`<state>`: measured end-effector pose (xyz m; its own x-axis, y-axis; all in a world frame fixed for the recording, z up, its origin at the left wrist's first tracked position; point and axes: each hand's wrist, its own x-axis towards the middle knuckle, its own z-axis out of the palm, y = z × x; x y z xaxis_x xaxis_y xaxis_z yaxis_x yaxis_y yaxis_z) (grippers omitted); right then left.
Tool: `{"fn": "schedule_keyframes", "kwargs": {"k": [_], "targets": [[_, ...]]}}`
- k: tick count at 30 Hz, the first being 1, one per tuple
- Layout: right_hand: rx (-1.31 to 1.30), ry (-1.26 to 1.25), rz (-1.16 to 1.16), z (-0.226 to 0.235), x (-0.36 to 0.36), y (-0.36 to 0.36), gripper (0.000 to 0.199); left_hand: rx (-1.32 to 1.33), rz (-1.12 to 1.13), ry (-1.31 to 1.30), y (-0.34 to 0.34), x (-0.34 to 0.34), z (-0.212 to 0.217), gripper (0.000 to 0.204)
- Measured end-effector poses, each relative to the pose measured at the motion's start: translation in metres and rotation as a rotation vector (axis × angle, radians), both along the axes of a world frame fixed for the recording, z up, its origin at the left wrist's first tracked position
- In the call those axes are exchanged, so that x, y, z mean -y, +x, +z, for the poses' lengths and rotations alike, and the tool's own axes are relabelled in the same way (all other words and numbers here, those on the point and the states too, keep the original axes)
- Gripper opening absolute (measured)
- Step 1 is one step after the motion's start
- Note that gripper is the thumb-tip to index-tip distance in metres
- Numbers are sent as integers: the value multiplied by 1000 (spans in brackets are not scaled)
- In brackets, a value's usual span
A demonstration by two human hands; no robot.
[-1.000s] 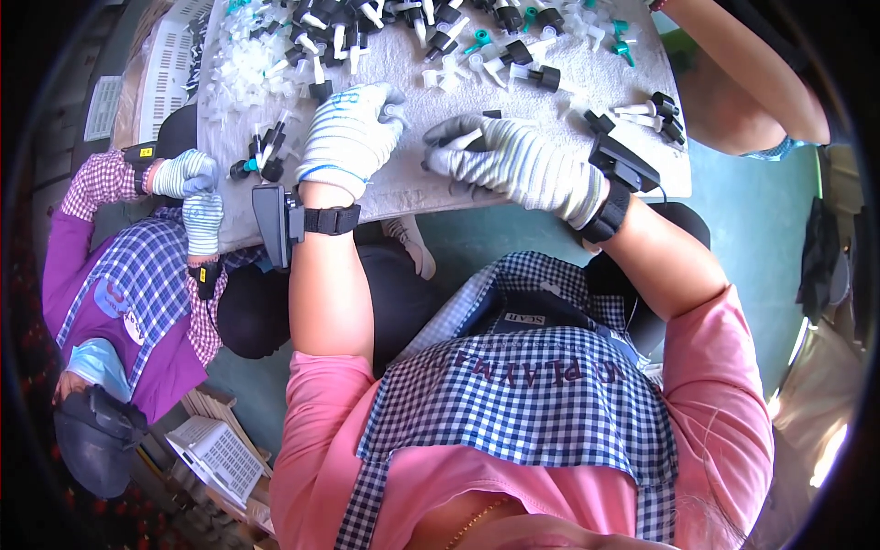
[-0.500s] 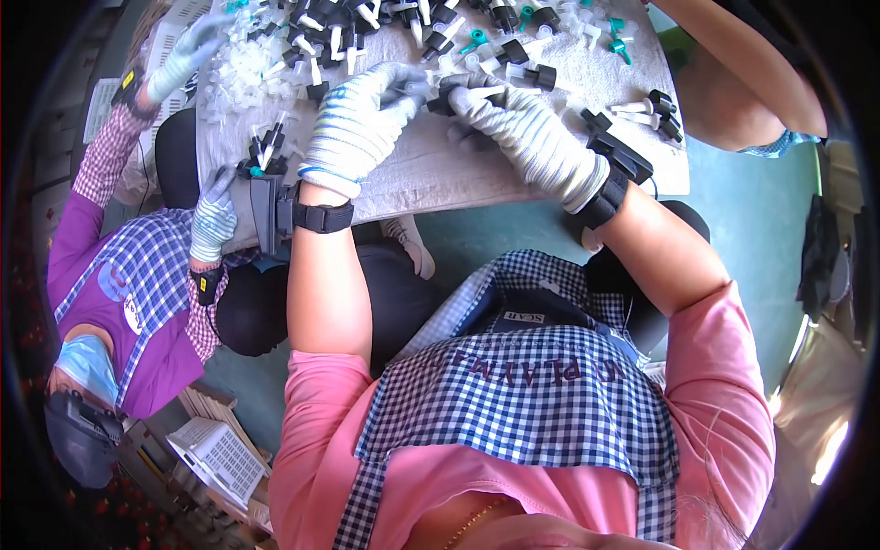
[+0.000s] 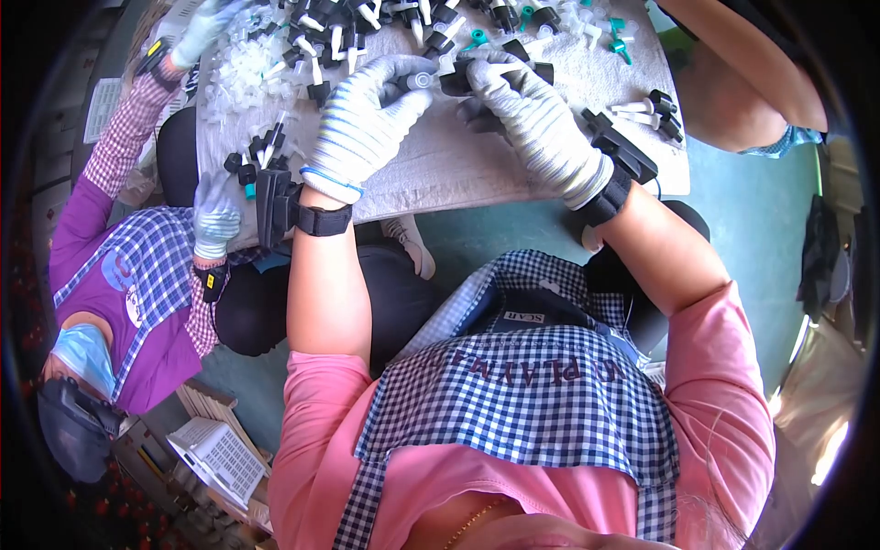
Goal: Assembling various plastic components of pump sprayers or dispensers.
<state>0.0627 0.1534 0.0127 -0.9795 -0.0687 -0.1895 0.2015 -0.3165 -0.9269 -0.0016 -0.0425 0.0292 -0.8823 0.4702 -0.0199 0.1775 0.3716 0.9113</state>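
Note:
Both my hands wear white gloves with thin blue stripes and meet over the near part of the cloth-covered table (image 3: 431, 170). My left hand (image 3: 357, 128) pinches a small translucent plastic piece (image 3: 419, 82) with a round end. Facing it, my right hand (image 3: 532, 128) is closed on a black pump cap (image 3: 453, 81) with a white stem lying along the fingers. A narrow gap separates the two parts. Beyond the hands lies a loose heap of black and white pump heads (image 3: 335, 32), with a few green pieces (image 3: 619, 46) among them.
Translucent plastic parts (image 3: 240, 78) are piled at the left. Several black pump heads (image 3: 655, 110) lie near the right edge. At left, a co-worker's gloved hand (image 3: 216, 215) rests beside a small group of pump heads (image 3: 266, 151). Another person's bare arm (image 3: 742, 55) reaches in from the right.
My hands have drawn slightly apart, and the translucent piece now shows in my left fingers. The co-worker's far hand has moved up and away.

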Motion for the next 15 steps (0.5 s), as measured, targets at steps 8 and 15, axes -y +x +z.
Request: {"fn": "schedule_keyframes", "kwargs": {"k": [8, 15], "targets": [[-35, 53, -45, -6, -1, 1, 25, -167, 0, -154, 5, -3, -11, 27], [-234, 194, -140, -14, 9, 7, 28, -479, -14, -316, 14, -11, -11, 23]]}}
